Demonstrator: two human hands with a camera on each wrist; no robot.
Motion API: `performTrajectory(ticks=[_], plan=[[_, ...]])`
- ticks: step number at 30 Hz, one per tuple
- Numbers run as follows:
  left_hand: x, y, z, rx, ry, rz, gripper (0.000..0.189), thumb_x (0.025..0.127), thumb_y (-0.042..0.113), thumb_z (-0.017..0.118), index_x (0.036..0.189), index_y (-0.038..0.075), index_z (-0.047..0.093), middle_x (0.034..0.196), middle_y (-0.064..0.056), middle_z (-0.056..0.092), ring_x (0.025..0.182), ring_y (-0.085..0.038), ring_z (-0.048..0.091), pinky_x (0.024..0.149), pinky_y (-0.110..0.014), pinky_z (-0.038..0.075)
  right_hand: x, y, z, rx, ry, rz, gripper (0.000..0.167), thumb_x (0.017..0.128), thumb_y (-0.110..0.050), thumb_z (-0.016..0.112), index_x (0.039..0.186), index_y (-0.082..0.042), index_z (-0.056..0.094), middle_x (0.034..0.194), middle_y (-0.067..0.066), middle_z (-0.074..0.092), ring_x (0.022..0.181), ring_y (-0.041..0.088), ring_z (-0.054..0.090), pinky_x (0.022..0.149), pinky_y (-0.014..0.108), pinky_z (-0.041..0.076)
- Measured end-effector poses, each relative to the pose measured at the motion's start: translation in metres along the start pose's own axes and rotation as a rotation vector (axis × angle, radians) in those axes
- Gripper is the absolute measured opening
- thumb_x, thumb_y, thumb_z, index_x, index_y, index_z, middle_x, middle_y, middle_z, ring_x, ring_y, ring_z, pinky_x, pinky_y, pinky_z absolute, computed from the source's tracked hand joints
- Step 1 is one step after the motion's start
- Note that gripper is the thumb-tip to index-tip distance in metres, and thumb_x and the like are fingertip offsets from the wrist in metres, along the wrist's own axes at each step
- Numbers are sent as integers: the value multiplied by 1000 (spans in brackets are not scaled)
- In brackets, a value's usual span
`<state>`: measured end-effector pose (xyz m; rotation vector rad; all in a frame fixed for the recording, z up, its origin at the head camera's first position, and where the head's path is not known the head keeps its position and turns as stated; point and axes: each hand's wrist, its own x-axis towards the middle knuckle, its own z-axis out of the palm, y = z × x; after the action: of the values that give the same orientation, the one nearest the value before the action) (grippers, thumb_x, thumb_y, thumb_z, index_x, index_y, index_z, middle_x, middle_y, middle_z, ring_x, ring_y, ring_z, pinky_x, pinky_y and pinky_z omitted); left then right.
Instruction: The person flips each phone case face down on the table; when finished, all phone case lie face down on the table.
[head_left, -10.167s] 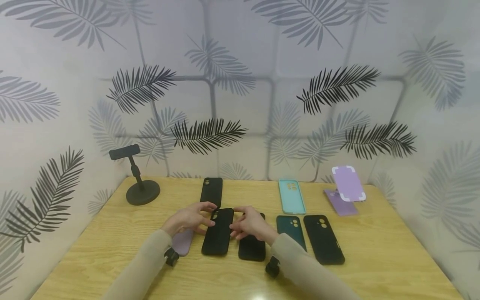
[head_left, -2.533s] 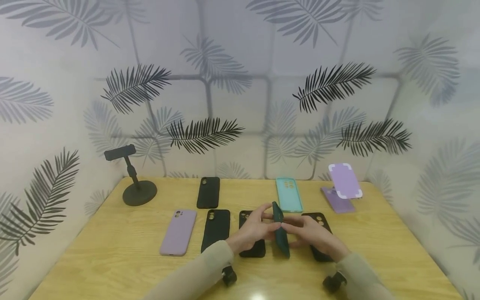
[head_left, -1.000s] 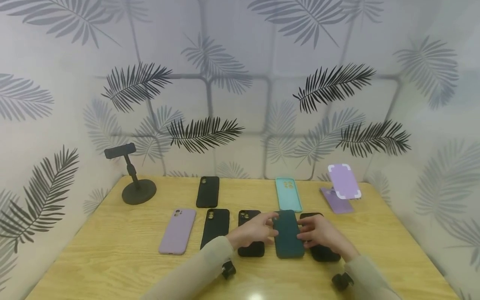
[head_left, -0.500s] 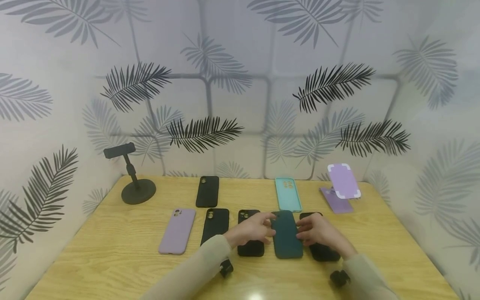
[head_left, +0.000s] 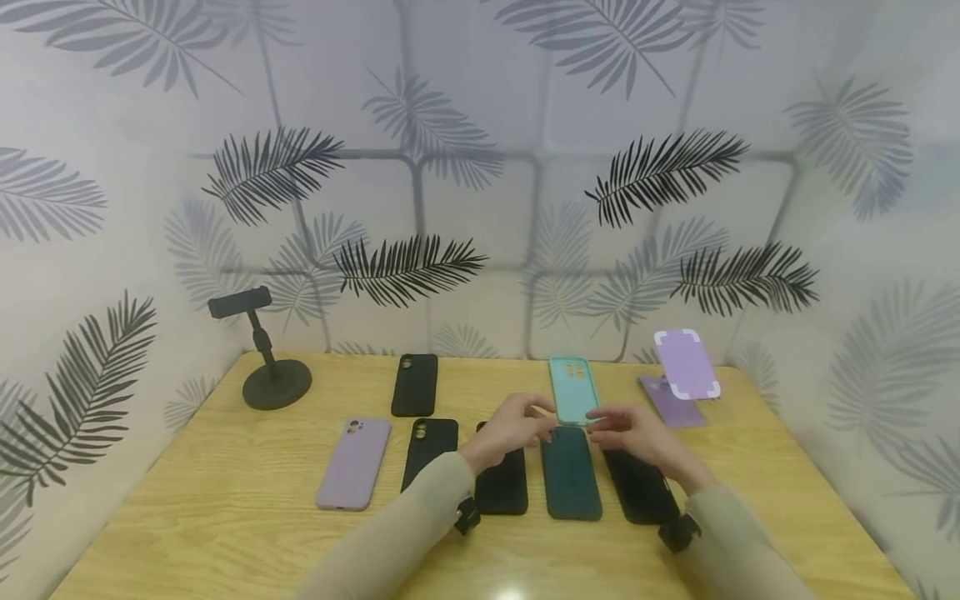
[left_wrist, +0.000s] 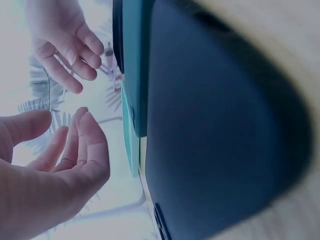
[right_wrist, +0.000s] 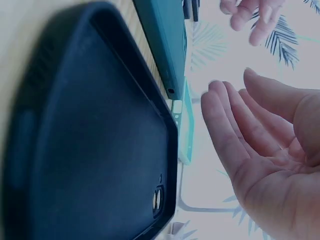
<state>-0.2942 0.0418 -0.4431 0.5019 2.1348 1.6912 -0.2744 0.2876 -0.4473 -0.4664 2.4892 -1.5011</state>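
A dark teal phone case lies flat on the table between my forearms. My left hand is over its upper left end, fingers slightly bent. My right hand is on the opposite side, near the lower edge of a turquoise phone case. Both wrist views show air between the thumb and fingers of each hand. A black phone case lies below my left wrist. Another black phone case, hollow side up, is partly hidden by my right hand in the head view.
Left of my hands lie a black case and a lilac case, with a further black case behind. A black phone stand is at back left, a purple stand at back right. The patterned wall backs the table.
Earlier my hands were at a black case, then held the teal case up on edge between them. It was laid flat, and both hands have since lifted off it and moved forward toward the turquoise case.
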Motion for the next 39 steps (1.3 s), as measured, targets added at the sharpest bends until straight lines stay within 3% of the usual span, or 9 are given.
performTrajectory(ticks=[5, 10, 14, 18, 21, 24, 28, 35, 39], plan=[[14, 2, 0, -60, 76, 10, 24, 96, 12, 60, 118, 5, 64, 109, -21, 67, 100, -39, 64, 88, -52, 55, 11, -1, -5, -33, 54, 27, 44, 95, -14, 64, 132, 9, 55, 122, 25, 65, 114, 34, 63, 95, 44, 54], [28, 1, 3, -78, 136, 18, 26, 97, 13, 59, 121, 5, 63, 116, -16, 65, 102, -29, 65, 90, -46, 55, 20, 2, -9, -55, 96, 60, 45, 98, -16, 61, 135, 8, 53, 131, 27, 59, 118, 37, 60, 93, 42, 54], [35, -2, 8, -88, 182, -12, 31, 98, 13, 57, 127, 2, 59, 126, -16, 59, 111, -28, 61, 97, -46, 52, 24, 8, -11, -65, 105, 129, 46, 99, -16, 60, 137, 6, 51, 138, 28, 53, 111, 33, 61, 70, 38, 54], [41, -6, 11, -59, 197, -74, 39, 98, 14, 58, 134, 0, 54, 132, -16, 56, 119, -32, 56, 102, -51, 47, 30, 15, -15, -54, 70, 190, 47, 99, -16, 58, 140, 4, 49, 139, 29, 52, 91, 29, 61, 49, 36, 44], [45, -5, 12, -8, 169, -130, 47, 96, 16, 61, 139, 1, 49, 140, -17, 51, 128, -37, 50, 105, -56, 42, 36, 19, -18, -75, 44, 185, 48, 100, -17, 57, 140, 5, 48, 139, 30, 51, 93, 31, 62, 53, 35, 48], [48, -4, 12, 23, 134, -178, 52, 96, 17, 62, 144, 2, 45, 148, -17, 44, 135, -40, 42, 109, -59, 37, 42, 22, -22, -107, 23, 154, 48, 100, -18, 56, 140, 8, 47, 141, 31, 49, 112, 37, 59, 79, 39, 56], [53, -4, 12, 30, 118, -196, 54, 97, 13, 60, 146, 3, 42, 151, -17, 41, 139, -40, 38, 112, -58, 35, 46, 27, -26, -88, -2, 128, 51, 102, -18, 53, 141, 12, 42, 146, 32, 42, 131, 44, 47, 106, 50, 44], [60, -7, 14, 57, 111, -190, 53, 97, 8, 57, 147, 4, 41, 152, -17, 39, 140, -40, 37, 112, -57, 35, 47, 28, -25, -8, -28, 152, 54, 103, -19, 51, 144, 13, 37, 149, 33, 36, 135, 47, 41, 111, 54, 39], [61, -8, 15, 32, 115, -177, 53, 97, 7, 55, 148, 3, 40, 151, -18, 41, 132, -37, 47, 110, -55, 39, 49, 27, -22, 27, -45, 166, 55, 103, -20, 50, 145, 12, 35, 151, 33, 33, 136, 47, 39, 113, 54, 36]])
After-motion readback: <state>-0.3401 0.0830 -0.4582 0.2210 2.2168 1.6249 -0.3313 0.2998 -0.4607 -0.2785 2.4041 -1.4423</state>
